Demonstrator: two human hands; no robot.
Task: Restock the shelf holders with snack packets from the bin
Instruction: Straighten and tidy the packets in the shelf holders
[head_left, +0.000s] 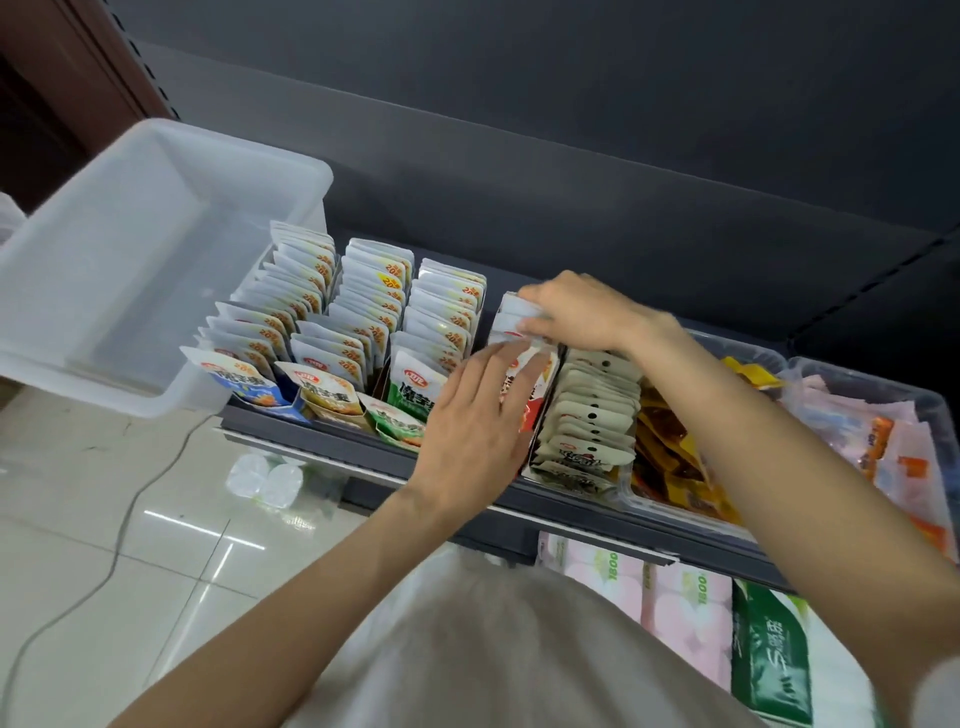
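Rows of white snack packets stand upright in shelf holders: a blue-fronted row (260, 332), a tan row (343, 332), a green row (436, 332) and a red-fronted row (514, 338) in the middle. My left hand (478, 415) lies flat with straight fingers against the front of the red row. My right hand (587, 312) reaches over from the right and grips the tops of the packets at the back of that row. A translucent white bin (130, 260) sits at the left end of the shelf and looks empty.
Right of the red row stand a row of beige packets (592, 415), then clear tubs with yellow-brown packets (670, 441) and pink-orange packets (883, 431). Tissue packs (691, 608) fill the shelf below. A cable (119, 545) trails over the tiled floor at left.
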